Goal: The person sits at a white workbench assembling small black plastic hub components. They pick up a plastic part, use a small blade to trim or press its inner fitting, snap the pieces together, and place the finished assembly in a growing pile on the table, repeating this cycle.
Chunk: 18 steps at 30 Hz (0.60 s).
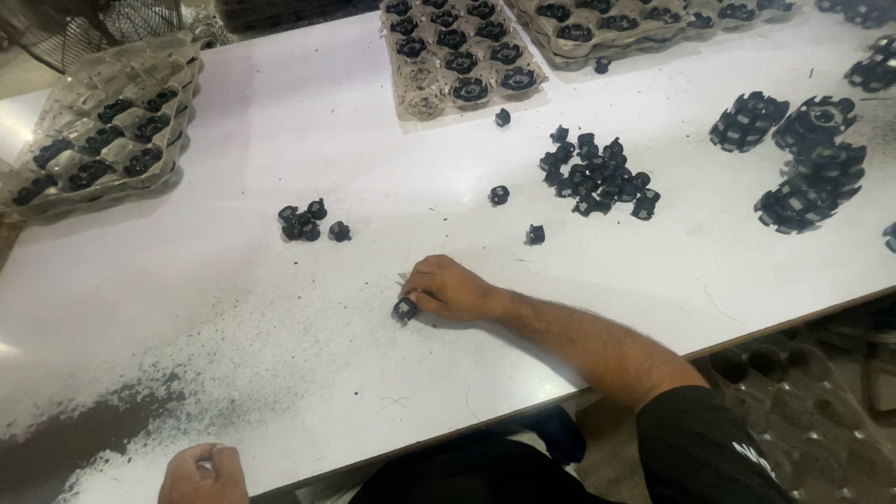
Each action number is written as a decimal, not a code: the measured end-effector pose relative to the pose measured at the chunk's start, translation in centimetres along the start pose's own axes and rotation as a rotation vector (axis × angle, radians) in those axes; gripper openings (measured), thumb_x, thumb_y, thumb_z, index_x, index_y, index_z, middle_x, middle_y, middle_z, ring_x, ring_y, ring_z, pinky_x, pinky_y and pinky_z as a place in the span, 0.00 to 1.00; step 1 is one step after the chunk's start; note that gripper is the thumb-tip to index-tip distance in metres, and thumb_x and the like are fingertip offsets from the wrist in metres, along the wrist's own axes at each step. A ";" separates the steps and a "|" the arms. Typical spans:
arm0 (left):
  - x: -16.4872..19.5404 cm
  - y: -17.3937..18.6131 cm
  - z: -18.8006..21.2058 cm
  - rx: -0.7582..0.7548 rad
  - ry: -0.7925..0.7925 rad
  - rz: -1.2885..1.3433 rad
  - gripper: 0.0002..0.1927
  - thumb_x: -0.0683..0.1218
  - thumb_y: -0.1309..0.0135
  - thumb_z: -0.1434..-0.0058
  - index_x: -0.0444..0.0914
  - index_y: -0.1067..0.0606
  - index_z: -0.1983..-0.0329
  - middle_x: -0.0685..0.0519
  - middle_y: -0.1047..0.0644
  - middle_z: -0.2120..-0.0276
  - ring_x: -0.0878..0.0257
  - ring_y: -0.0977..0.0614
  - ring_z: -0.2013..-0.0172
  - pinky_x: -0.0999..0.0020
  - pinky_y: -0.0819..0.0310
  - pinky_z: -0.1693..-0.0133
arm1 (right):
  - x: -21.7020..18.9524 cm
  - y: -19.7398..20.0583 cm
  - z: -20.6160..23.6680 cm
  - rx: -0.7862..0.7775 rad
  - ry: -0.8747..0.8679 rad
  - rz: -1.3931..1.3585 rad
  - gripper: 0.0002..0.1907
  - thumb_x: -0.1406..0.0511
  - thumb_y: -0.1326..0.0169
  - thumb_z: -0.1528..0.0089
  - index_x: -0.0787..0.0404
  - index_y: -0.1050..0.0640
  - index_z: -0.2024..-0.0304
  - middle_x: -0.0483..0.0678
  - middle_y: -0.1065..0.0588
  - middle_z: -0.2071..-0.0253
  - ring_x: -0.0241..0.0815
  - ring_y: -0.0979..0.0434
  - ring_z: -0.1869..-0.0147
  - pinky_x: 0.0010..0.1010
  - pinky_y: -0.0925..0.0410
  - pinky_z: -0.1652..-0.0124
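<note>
My right hand (451,289) rests on the white table (280,308), its fingers closed on a small black plastic part (405,309) that touches the tabletop. My left hand (203,474) sits at the table's near edge as a loose fist; I see nothing in it. A small cluster of the same black parts (303,222) lies beyond my right hand, to the left. A bigger pile of them (599,175) lies further right, with single parts (535,234) scattered between.
Moulded trays holding black parts stand at the far middle (462,56), far right (635,28) and left (98,131). Stacks of larger black toothed rings (798,154) lie at the right. Dark dust covers the near left tabletop (112,420). A fan (93,23) stands far left.
</note>
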<state>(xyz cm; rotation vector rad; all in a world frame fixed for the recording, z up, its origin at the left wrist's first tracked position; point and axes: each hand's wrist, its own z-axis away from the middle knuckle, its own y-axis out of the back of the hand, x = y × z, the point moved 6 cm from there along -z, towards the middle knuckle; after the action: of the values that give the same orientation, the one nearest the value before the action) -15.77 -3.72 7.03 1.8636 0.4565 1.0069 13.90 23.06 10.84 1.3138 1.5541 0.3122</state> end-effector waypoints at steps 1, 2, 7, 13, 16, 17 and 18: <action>-0.2 0.0 0.0 0.002 -0.001 0.001 0.16 0.49 0.42 0.39 0.28 0.20 0.60 0.37 0.19 0.69 0.50 0.16 0.65 0.56 0.19 0.56 | -0.2 0.0 0.0 -0.001 0.004 -0.001 0.09 0.66 0.49 0.35 0.59 0.19 0.58 0.48 0.24 0.63 0.48 0.27 0.51 0.44 0.37 0.41; -0.4 -0.1 -0.1 -0.002 -0.006 -0.008 0.16 0.49 0.41 0.39 0.28 0.20 0.60 0.37 0.19 0.69 0.50 0.16 0.65 0.56 0.20 0.56 | -0.4 0.1 0.0 -0.002 0.008 -0.002 0.09 0.66 0.49 0.35 0.59 0.19 0.58 0.48 0.24 0.63 0.48 0.27 0.51 0.44 0.37 0.41; -0.4 0.5 0.4 0.023 -0.076 -0.052 0.16 0.49 0.41 0.39 0.30 0.19 0.62 0.39 0.19 0.67 0.50 0.16 0.63 0.56 0.21 0.56 | -1.4 0.1 0.3 -0.003 0.003 0.026 0.09 0.65 0.49 0.34 0.58 0.19 0.58 0.47 0.24 0.63 0.47 0.27 0.51 0.44 0.37 0.42; -0.8 1.5 2.4 0.061 -0.092 0.008 0.16 0.51 0.42 0.37 0.32 0.20 0.58 0.42 0.19 0.66 0.50 0.17 0.63 0.56 0.22 0.57 | -2.3 -0.7 0.7 -0.051 -0.042 0.051 0.10 0.65 0.50 0.34 0.59 0.19 0.57 0.48 0.25 0.64 0.47 0.27 0.53 0.44 0.36 0.43; -0.9 1.9 2.8 0.068 -0.066 0.044 0.16 0.51 0.42 0.38 0.35 0.19 0.55 0.44 0.19 0.66 0.50 0.17 0.63 0.56 0.22 0.57 | -2.7 -0.6 0.7 -0.039 -0.023 0.049 0.10 0.65 0.50 0.35 0.58 0.18 0.57 0.49 0.25 0.64 0.47 0.27 0.53 0.44 0.36 0.43; -0.9 2.0 2.6 0.061 -0.060 0.034 0.15 0.51 0.42 0.37 0.34 0.19 0.56 0.43 0.19 0.67 0.50 0.17 0.63 0.56 0.22 0.57 | -2.8 -0.5 0.7 -0.030 -0.010 0.053 0.10 0.65 0.50 0.35 0.59 0.18 0.57 0.49 0.25 0.64 0.48 0.27 0.52 0.44 0.36 0.44; -0.9 2.0 2.4 0.050 -0.054 0.021 0.15 0.51 0.42 0.37 0.34 0.19 0.58 0.42 0.19 0.67 0.50 0.17 0.63 0.56 0.22 0.56 | -2.9 -0.4 0.6 -0.021 -0.001 0.054 0.10 0.66 0.50 0.35 0.59 0.19 0.57 0.49 0.25 0.64 0.48 0.27 0.52 0.45 0.37 0.44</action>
<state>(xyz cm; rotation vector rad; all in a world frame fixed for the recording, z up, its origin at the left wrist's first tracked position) -14.58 -6.65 7.80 1.9388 0.4341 0.9642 13.75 20.26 11.77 1.3414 1.5126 0.3611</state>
